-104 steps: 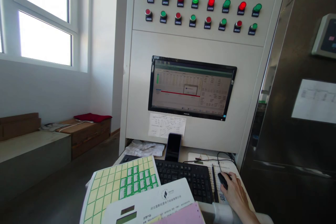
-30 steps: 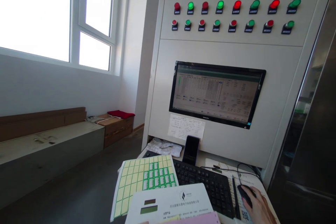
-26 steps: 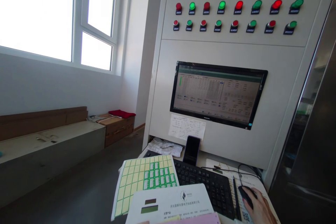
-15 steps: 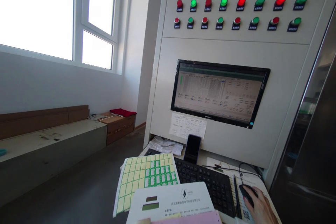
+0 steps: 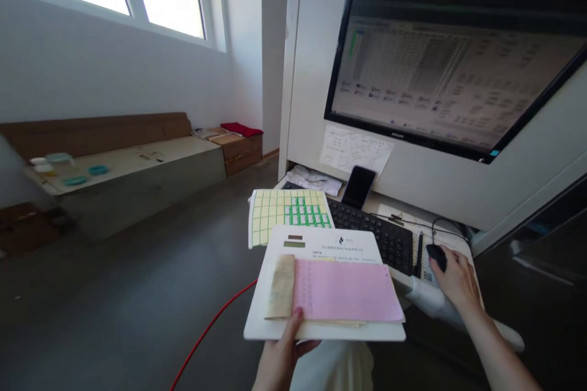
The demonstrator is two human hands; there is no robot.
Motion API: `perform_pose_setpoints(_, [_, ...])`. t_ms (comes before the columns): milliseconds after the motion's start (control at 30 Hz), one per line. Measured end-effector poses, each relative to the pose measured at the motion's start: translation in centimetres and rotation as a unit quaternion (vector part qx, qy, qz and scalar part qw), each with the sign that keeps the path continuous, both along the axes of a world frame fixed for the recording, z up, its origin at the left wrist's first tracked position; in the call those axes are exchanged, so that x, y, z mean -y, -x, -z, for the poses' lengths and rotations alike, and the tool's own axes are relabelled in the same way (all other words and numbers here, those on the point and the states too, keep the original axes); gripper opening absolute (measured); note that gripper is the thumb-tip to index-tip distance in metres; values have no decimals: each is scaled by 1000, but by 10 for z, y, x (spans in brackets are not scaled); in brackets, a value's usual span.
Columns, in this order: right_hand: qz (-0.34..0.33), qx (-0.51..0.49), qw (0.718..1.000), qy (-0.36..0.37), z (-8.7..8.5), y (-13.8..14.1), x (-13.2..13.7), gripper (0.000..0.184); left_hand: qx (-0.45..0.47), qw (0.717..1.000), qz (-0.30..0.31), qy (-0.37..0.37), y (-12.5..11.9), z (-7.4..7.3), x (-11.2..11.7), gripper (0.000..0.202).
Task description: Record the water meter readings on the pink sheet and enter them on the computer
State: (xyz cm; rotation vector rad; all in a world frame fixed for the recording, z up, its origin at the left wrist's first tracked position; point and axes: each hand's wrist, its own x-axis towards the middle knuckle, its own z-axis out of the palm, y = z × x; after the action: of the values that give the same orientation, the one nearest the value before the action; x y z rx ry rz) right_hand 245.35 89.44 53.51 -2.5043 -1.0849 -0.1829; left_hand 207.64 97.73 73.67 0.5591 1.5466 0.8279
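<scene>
My left hand holds a white board from below, thumb on top of a pink form and a narrow beige slip. A sheet of yellow and green stickers juts out behind the board. Over on the desk shelf, my right hand rests on a black mouse. A black keyboard lies left of the mouse, with a pen between them. The monitor above shows a data table.
A dark phone leans on the cabinet under a taped paper note. Crumpled cloth lies at the desk's left end. A red cable runs across the grey floor. A low bench with cardboard boxes stands along the left wall.
The view has tilted down and drawn closer to the monitor; the button panel is out of sight. My left hand and the pink form on the board have come into view. My right hand stays on the mouse.
</scene>
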Motion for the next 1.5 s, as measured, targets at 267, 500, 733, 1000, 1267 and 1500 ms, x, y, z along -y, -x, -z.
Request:
perform_pose_setpoints(267, [30,7,999,7,-9,-1,1,56,45,998,30,-10,7,8,1,47])
perform_pose_setpoints(500, [14,28,998,-51,-18,2,2,43,49,998,34,-12,8,9,1,45])
perform_pose_setpoints(733, [-40,-2,984,-172,-51,35,-18,32,50,999,12,8,21,-9,1,48])
perform_pose_setpoints(1000, [-145,-101,963,-203,-85,93,-54,30,20,997,-32,-70,45,-14,-25,54])
perform_pose_setpoints(1267, [-179,-110,970,-124,-95,105,-59,27,6,997,-26,-75,49,-10,-28,54])
perform_pose_setpoints(1500, [-134,-120,979,-91,-87,88,-39,27,1,998,-13,-68,49,-5,-28,53])
